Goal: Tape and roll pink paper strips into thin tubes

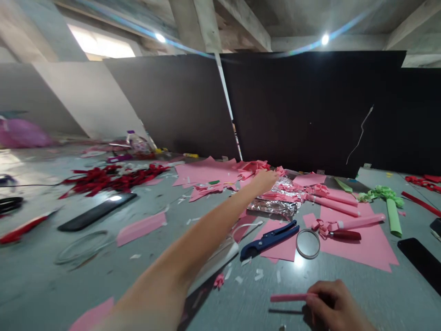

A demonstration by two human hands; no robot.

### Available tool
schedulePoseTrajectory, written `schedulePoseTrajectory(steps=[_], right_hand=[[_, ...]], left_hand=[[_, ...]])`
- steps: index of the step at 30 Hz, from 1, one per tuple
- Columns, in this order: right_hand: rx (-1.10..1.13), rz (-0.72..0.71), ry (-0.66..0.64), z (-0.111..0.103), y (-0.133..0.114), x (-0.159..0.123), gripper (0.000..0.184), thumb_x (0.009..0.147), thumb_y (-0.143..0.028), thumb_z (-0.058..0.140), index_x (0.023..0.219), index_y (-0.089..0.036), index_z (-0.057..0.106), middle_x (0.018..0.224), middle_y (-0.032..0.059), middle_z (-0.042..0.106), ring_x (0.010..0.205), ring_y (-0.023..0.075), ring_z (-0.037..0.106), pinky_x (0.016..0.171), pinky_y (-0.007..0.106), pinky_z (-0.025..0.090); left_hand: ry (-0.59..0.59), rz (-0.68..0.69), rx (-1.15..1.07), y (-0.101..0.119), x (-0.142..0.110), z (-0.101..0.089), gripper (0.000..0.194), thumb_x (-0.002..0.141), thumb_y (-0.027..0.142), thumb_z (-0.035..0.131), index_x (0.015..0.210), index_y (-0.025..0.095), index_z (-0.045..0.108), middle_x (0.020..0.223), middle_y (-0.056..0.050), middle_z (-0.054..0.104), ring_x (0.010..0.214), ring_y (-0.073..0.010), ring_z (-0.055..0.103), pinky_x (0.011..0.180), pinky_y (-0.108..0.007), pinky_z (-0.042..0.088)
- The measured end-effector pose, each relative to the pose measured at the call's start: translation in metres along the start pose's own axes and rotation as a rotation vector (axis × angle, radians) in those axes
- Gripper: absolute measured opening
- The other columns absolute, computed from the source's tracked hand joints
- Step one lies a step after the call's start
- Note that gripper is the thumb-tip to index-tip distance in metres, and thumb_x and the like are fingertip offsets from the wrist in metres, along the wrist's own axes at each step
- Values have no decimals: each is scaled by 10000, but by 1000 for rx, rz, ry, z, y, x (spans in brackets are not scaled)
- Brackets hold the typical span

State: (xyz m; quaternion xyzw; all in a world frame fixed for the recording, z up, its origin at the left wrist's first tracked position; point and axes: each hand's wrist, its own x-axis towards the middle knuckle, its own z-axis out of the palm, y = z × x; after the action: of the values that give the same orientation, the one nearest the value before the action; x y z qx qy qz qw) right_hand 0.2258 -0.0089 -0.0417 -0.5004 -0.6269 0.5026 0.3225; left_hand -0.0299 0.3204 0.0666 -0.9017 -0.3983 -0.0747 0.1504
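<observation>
My left hand (267, 180) reaches far forward to a heap of pink paper curls (253, 168) on crinkled silver foil (275, 208). Its fingertips are among the curls, and whether they grip one is hidden. Close to me at lower right, my right hand (329, 303) pinches one end of a thin pink paper strip (287, 298), held just above the table and pointing left. Between the hands lie blue-handled cutters (270, 240) and a clear round ring (308, 243). Rolled pink paper tubes (332, 204) with curled ends rest on pink sheets (365, 250).
Red paper strips (113, 178) are heaped at left, near a black slab-like object (98, 211) and a red-handled knife (27, 228). A green paper tube (392, 216) and a black phone (422, 264) lie at right. A dark partition (310, 110) bounds the table's back.
</observation>
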Motion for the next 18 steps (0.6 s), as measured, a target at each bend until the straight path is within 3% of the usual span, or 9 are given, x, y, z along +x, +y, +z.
schedulePoseTrajectory(steps=[3, 7, 14, 18], right_hand=[[-17, 27, -11, -1, -3, -3, 517, 967, -628, 648, 793, -159, 777, 632, 51, 656, 598, 170, 572, 587, 275, 421], [-59, 40, -30, -4, -7, -6, 433, 992, -555, 668, 826, -179, 805, 655, 36, 666, 608, 160, 548, 600, 270, 415], [-113, 34, -39, 1, -1, -4, 384, 971, -470, 659, 812, -165, 830, 594, 34, 647, 546, 148, 494, 553, 285, 347], [-129, 25, -54, 0, 3, -5, 321, 971, -409, 662, 826, -186, 842, 632, 40, 682, 591, 159, 531, 585, 289, 366]], left_hand=[[-77, 49, 75, -7, 10, 30, 364, 1057, 366, 713, 1356, 164, 664, 1360, -120, 684, 1168, -279, 708, 990, -498, 627], [-138, 97, 126, -18, 15, 56, 378, 1055, 367, 716, 1367, 162, 659, 1375, -127, 676, 1180, -284, 703, 996, -500, 624], [-148, 104, 129, -28, 24, 77, 383, 1053, 368, 719, 1365, 155, 660, 1369, -131, 677, 1174, -283, 705, 992, -495, 625], [-130, 77, 128, -29, 28, 82, 378, 1054, 370, 717, 1362, 158, 661, 1364, -128, 680, 1169, -281, 707, 990, -495, 626]])
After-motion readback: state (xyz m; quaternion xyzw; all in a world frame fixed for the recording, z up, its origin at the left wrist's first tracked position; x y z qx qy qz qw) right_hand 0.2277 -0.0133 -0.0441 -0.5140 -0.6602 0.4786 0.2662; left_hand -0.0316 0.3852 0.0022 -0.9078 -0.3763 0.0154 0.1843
